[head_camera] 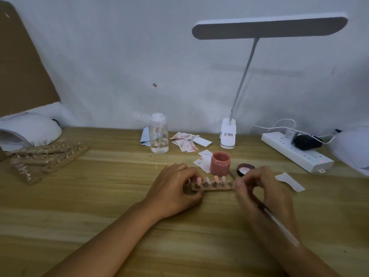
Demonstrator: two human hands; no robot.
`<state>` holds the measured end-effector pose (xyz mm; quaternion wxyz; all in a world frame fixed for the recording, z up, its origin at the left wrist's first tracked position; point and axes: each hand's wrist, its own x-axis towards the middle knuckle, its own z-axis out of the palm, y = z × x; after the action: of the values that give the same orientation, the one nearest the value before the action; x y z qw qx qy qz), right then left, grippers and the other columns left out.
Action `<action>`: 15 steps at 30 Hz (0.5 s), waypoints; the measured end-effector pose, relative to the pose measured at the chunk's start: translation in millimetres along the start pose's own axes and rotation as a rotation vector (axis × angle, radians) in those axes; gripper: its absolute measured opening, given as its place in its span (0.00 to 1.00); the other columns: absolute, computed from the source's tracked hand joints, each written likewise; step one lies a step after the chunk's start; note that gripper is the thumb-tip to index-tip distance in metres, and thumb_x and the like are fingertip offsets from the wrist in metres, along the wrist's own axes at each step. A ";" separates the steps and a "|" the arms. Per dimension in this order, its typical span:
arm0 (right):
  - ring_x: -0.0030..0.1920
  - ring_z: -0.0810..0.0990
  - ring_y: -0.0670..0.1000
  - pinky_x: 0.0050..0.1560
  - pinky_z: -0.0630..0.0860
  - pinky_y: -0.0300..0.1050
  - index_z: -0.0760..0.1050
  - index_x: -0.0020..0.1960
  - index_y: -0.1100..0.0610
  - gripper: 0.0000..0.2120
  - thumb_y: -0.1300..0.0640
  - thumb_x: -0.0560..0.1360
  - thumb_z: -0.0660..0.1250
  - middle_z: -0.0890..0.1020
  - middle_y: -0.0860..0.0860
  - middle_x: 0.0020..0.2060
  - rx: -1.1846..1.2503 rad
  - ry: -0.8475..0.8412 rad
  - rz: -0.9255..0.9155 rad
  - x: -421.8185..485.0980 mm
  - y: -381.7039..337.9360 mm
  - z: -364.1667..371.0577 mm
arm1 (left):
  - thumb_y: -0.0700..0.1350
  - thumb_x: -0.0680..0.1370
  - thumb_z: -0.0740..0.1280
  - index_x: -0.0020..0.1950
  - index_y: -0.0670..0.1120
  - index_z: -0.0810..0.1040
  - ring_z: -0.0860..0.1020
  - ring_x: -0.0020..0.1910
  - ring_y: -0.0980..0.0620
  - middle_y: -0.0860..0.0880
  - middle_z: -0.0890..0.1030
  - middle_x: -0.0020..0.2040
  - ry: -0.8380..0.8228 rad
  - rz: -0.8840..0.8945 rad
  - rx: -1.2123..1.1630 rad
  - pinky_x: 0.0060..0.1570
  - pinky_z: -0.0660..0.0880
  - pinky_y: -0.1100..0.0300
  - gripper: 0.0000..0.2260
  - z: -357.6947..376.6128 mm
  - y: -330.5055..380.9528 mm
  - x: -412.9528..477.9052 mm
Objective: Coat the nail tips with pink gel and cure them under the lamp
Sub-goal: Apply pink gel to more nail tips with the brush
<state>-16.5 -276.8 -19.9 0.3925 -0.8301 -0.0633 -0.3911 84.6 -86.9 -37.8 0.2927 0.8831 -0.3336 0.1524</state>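
While the left hand (175, 186) gripped the holder (217, 188), the right hand (263, 188) pinched a brush (279, 222). Coating seemed underway; steady strokes next.

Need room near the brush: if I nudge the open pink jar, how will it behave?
The jar looks squat and wide-based, so it probably slides rather than tips. Its lid lies beside it, so a hard knock could spill gel. Pink shows to the rim, so it may be weighty.
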 end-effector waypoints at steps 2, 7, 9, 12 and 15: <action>0.42 0.82 0.44 0.44 0.77 0.38 0.73 0.51 0.44 0.02 0.49 0.78 0.65 0.84 0.44 0.41 0.107 0.095 0.026 8.5 1.1 -5.7 | 0.52 0.70 0.74 0.43 0.61 0.76 0.77 0.45 0.60 0.59 0.81 0.44 -0.041 -0.050 -0.132 0.47 0.73 0.63 0.08 0.1 -2.2 1.3; 0.50 0.82 0.46 0.55 0.78 0.50 0.76 0.54 0.49 0.08 0.49 0.77 0.64 0.84 0.42 0.45 -0.113 -0.116 0.196 50.2 49.8 -39.9 | 0.45 0.70 0.79 0.59 0.53 0.80 0.81 0.49 0.62 0.57 0.84 0.49 -0.139 -0.211 -0.419 0.53 0.77 0.65 0.19 -0.3 -0.6 4.6; 0.57 0.80 0.50 0.59 0.75 0.52 0.74 0.57 0.51 0.13 0.50 0.74 0.70 0.81 0.45 0.52 -0.310 -0.376 0.294 62.7 69.1 -43.4 | 0.44 0.71 0.78 0.61 0.52 0.78 0.81 0.52 0.61 0.56 0.84 0.51 -0.221 -0.223 -0.461 0.55 0.76 0.65 0.20 -2.4 2.6 5.8; 0.59 0.76 0.49 0.61 0.74 0.50 0.68 0.64 0.49 0.25 0.46 0.71 0.73 0.77 0.46 0.61 -0.382 -0.574 0.388 73.6 81.8 -35.0 | 0.41 0.73 0.76 0.62 0.52 0.77 0.81 0.55 0.59 0.54 0.83 0.56 -0.291 -0.289 -0.563 0.58 0.76 0.65 0.20 -15.0 -1.7 9.1; 0.58 0.75 0.48 0.60 0.73 0.48 0.66 0.63 0.44 0.28 0.41 0.68 0.74 0.76 0.42 0.58 -0.431 -0.639 0.395 77.1 91.4 -26.4 | 0.40 0.75 0.74 0.60 0.52 0.78 0.79 0.58 0.56 0.54 0.82 0.57 -0.216 -0.367 -0.563 0.57 0.75 0.68 0.16 -28.8 -13.7 19.9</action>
<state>58.2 -373.4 -10.8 0.2381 -0.9686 0.0618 -0.0359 106.2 -70.8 -11.8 0.5102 0.8241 -0.2272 -0.0948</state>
